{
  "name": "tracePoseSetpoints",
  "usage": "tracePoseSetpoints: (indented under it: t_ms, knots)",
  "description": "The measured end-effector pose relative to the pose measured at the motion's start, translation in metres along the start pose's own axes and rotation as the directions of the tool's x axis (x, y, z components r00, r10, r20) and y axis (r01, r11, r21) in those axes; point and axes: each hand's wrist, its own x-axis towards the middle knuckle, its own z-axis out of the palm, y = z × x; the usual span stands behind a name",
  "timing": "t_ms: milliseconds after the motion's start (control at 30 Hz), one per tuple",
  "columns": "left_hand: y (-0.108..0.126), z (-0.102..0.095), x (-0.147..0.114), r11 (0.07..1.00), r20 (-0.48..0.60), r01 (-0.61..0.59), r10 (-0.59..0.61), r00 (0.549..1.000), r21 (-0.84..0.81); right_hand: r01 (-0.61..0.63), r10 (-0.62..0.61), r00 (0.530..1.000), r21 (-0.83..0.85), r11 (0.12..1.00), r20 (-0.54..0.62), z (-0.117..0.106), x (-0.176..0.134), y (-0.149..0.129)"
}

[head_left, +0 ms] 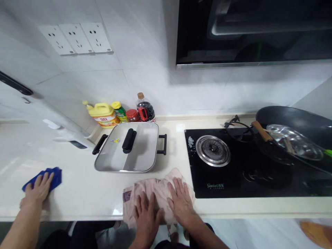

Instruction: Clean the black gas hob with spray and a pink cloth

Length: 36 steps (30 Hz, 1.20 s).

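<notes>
A pale pink cloth point(162, 188) lies spread on the white counter, part of it hanging over the front edge. My left hand point(147, 216) rests flat on its left half, fingers stretched out. On the right half, my right hand point(181, 202) lies with fingers spread, close to the black stove. Just behind the cloth stands a rectangular electric pan point(140, 157) with a glass lid, a black lid handle point(129, 141) and black side handles.
Another person's hand point(37, 190) presses a blue cloth point(55, 178) at the left. A yellow detergent jug point(103, 116), a dark sauce bottle point(146, 109) and jars line the wall. The gas stove point(207, 176) holds a wok point(298, 116) and other cookware; a hood point(254, 52) hangs above.
</notes>
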Motion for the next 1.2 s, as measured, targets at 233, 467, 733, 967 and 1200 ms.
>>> tracePoseSetpoints:
  t_ms: [233,467,733,967,1200]
  knots:
    - [0.07,0.021,0.04,0.979,-0.057,-0.126,0.118,0.991,-0.158,-0.08,0.1,0.985,0.141,0.987,-0.139,-0.021,-0.022,0.028]
    - [0.122,0.018,0.094,0.904,-0.099,-0.385,0.373,0.923,-0.185,-0.212,0.267,0.913,0.2,0.956,-0.308,-0.059,-0.011,0.081]
    - [0.133,0.012,0.18,0.805,-0.037,-0.559,0.564,0.825,-0.198,-0.322,0.296,0.926,-0.078,0.944,-0.234,-0.051,-0.03,0.118]
    - [0.172,0.0,0.166,0.931,0.102,-0.292,0.319,0.942,-0.22,-0.377,0.365,0.922,-0.088,0.922,-0.127,-0.058,-0.02,0.124]
    - [0.223,0.008,0.131,0.933,0.209,-0.171,0.244,0.947,-0.316,-0.362,0.37,0.916,0.08,0.929,-0.153,-0.065,-0.043,0.147]
